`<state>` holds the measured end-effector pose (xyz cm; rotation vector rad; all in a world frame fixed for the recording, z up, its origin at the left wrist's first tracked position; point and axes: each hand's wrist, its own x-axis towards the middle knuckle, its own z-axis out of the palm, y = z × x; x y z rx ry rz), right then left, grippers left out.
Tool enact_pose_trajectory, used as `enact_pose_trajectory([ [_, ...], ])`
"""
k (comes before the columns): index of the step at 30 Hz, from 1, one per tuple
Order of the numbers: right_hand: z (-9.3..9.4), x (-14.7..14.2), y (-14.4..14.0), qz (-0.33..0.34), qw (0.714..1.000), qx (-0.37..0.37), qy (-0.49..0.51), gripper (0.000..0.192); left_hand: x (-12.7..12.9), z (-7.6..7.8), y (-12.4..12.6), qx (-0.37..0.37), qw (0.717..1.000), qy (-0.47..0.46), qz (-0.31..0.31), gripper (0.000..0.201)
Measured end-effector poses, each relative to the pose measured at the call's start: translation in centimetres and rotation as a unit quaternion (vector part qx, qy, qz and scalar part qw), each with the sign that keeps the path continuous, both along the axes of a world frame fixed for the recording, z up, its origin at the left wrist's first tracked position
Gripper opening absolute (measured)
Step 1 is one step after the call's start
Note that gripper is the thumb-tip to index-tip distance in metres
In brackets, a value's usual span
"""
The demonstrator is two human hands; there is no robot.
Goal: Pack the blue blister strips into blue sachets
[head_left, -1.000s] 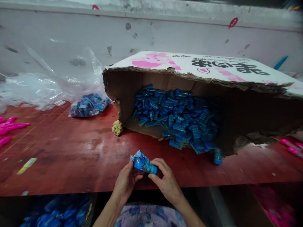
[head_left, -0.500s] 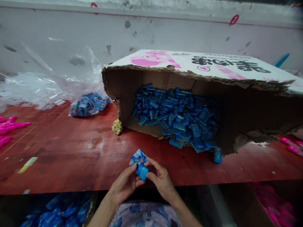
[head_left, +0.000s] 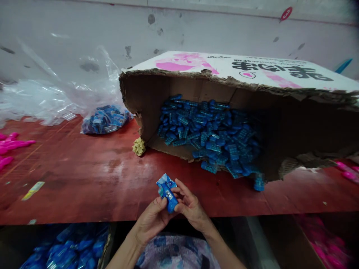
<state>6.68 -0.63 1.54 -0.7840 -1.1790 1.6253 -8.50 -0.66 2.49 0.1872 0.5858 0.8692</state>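
Between both hands, over the table's front edge, is a small blue packet [head_left: 168, 193] with a printed, shiny upper end. My left hand [head_left: 155, 216] grips its lower left side, thumb on top. From the right, my right hand [head_left: 191, 207] pinches the packet's lower end and side between thumb and fingers; part of it is hidden behind them. Beyond the hands, a torn-open cardboard box [head_left: 202, 74] lies on its side, holding a heap of small blue plastic pieces [head_left: 207, 127]. One blue piece [head_left: 259, 182] sits at the box's front edge.
On the red table [head_left: 92, 186] are a clear bag of blue packets [head_left: 105, 119], a crumpled yellowish lump [head_left: 138, 147], a yellow-and-white strip [head_left: 33, 190] and pink pieces [head_left: 14, 144]. Below the edge are blue packets [head_left: 70, 248] at left and pink items [head_left: 327, 243] at right.
The packet has turned in my hands; its light-blue lower end is now darker blue, with a white printed patch facing up. My fingers have shifted slightly on it. The view has tilted a little downward.
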Motion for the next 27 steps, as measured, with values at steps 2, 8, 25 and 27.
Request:
enact_pose_trajectory([
  [2,-0.5,-0.5,-0.4,-0.031,0.999,0.007,-0.03,0.061,0.7,-0.2,-0.4,-0.03,0.999,0.014,0.038,0.013],
  [8,-1.5,-1.8,-0.7,-0.129,0.969,0.089,-0.193,0.048,1.1,0.5,-0.3,-0.094,0.987,0.083,0.105,0.017],
  [25,-1.7,-2.1,3.8,-0.117,0.735,0.231,-0.626,0.02,-4.5,0.8,1.8,-0.075,0.918,0.296,0.252,0.013],
  [27,-1.8,-1.5,4.3,-0.1,0.739,0.259,-0.614,0.018,-2.3,0.2,1.5,-0.041,0.927,0.309,0.208,0.02],
])
